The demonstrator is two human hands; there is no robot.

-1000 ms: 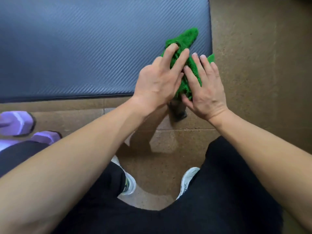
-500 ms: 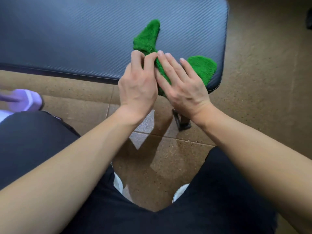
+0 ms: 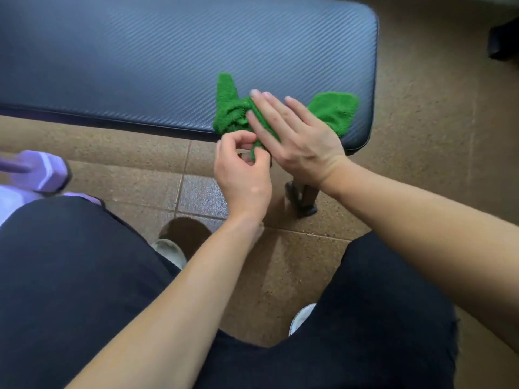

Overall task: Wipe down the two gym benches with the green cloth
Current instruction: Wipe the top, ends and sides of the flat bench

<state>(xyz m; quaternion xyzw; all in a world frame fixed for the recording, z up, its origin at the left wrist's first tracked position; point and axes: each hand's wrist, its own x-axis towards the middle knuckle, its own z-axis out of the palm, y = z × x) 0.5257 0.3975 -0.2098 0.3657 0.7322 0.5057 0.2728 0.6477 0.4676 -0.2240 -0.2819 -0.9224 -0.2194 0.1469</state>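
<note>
From my feed I see the green cloth (image 3: 230, 112) lying on the near right corner of the gym bench (image 3: 168, 60), whose dark pad has a fine diagonal weave and a rounded right end. The cloth is bright, fluffy terry, bunched through its middle. One pointed corner stands out toward the far side on the left, a flatter flap (image 3: 335, 108) spreads toward the bench's right end, and a small fold hangs over the near edge. The right hand (image 3: 297, 136) lies flat across the bunched middle, fingers straight and slightly spread, pressing the cloth onto the pad. The left hand (image 3: 241, 175) sits just near of the bench edge with its fingers curled in, thumb and fingertips pinching the hanging fold. The two hands are almost touching. Below them the bench's dark metal foot (image 3: 304, 203) stands on the brown speckled floor tiles (image 3: 134, 164). At the left edge a purple dumbbell (image 3: 42, 171) rests on the floor, well apart from the cloth. Nearest to me are black trousers (image 3: 70, 290) and the toes of two white shoes (image 3: 170, 251). A dark object (image 3: 504, 37) sits at the far right, and I cannot tell what it is.
</note>
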